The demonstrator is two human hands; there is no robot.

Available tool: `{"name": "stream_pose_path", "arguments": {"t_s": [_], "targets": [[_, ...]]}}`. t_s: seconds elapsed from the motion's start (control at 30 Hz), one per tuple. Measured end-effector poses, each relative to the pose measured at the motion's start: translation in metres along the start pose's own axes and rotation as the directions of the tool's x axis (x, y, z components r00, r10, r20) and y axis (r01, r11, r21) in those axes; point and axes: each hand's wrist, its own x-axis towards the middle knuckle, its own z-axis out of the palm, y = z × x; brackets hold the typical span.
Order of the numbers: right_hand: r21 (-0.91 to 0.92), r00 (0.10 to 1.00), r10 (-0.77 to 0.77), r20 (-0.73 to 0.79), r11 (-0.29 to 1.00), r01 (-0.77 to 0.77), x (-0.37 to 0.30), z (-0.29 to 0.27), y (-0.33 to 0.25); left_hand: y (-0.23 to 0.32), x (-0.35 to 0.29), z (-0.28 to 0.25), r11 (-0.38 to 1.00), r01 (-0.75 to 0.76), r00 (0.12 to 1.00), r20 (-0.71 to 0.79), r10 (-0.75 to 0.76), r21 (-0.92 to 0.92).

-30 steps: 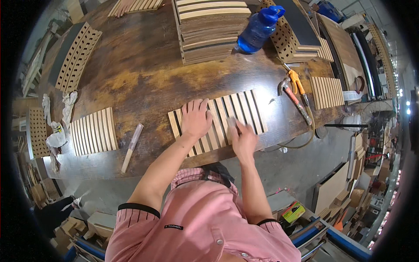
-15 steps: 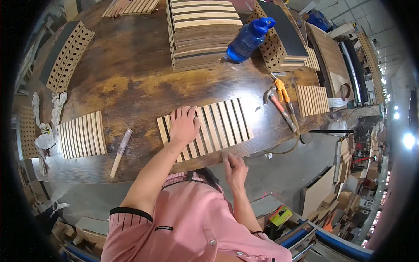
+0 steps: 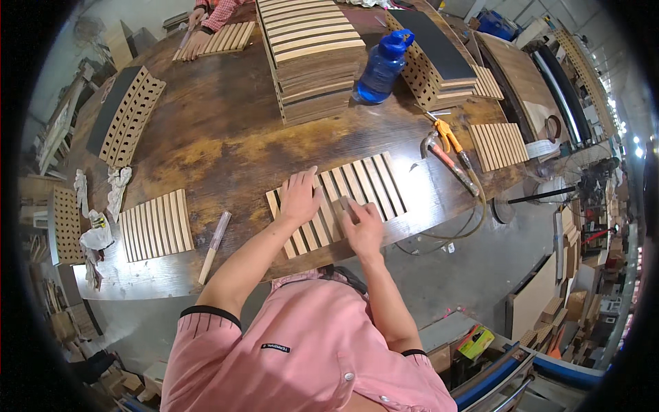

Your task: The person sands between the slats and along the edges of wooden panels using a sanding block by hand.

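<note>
A slatted wood panel, pale strips over dark gaps, lies at a slant on the brown table in front of me. My left hand rests flat on its left part, fingers stretched out. Over the panel's middle, my right hand is closed, with a small, flat grey-brown piece between thumb and fingers. That piece is too small to name, and it seems to touch the slats. Left of the panel lies a wooden stick with a clear wrapped upper end.
Slatted panels lie left and right. Behind stand a tall panel stack, a blue water bottle and dark-topped perforated panels. A hammer and orange air gun lie right. A co-worker's hands touch a far panel.
My right hand has moved up from the table's front edge onto the panel's middle with the small piece. My left hand stays on the panel. The whole view has shifted somewhat.
</note>
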Motion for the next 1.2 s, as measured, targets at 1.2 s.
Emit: {"name": "stream_pose_path", "arguments": {"t_s": [1.2], "targets": [[-0.277, 0.990, -0.077, 0.115, 0.955, 0.107, 0.058, 0.060, -0.003, -0.018, -0.013, 0.006, 0.985, -0.044, 0.983, -0.167, 0.072, 0.166]]}}
